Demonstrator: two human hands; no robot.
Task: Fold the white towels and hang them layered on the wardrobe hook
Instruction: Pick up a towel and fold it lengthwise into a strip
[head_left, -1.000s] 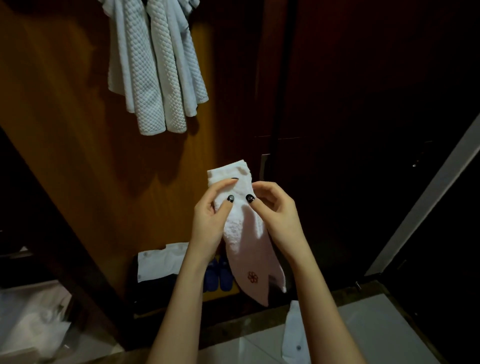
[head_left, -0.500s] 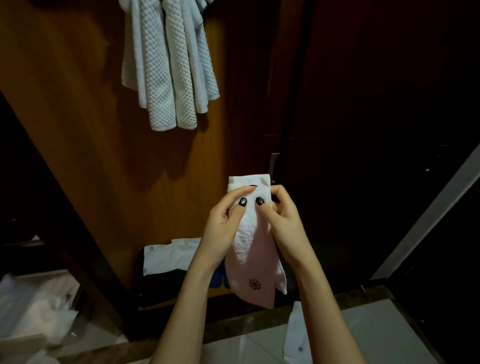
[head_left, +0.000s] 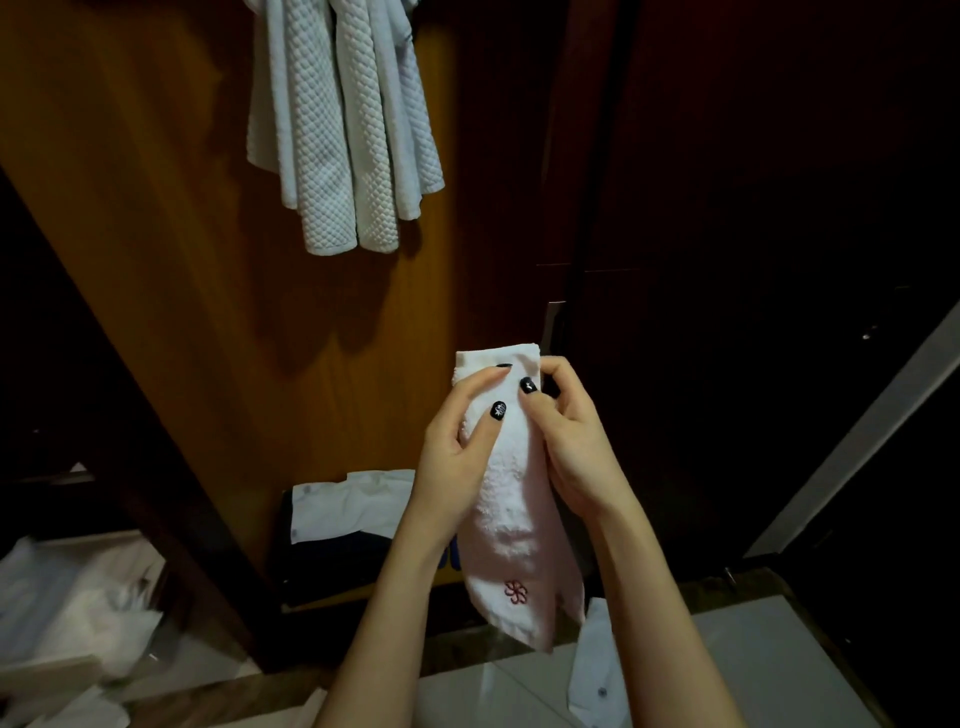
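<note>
Both forearms reach up side by side. The left hand (head_left: 457, 457) and right hand (head_left: 574, 447) pinch the top of a folded, flower-embroidered white towel (head_left: 511, 525), which hangs down between them. Waffle towels (head_left: 332, 130) hang above the left hand. The grip matches half a second ago, with the right thumb slightly higher.

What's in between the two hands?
In the head view, the folded white towel hangs between the left hand and right hand; both pinch it.

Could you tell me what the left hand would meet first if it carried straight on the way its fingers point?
Probably the right hand: the left hand points up and right across the flower-embroidered towel that both pinch.
</note>
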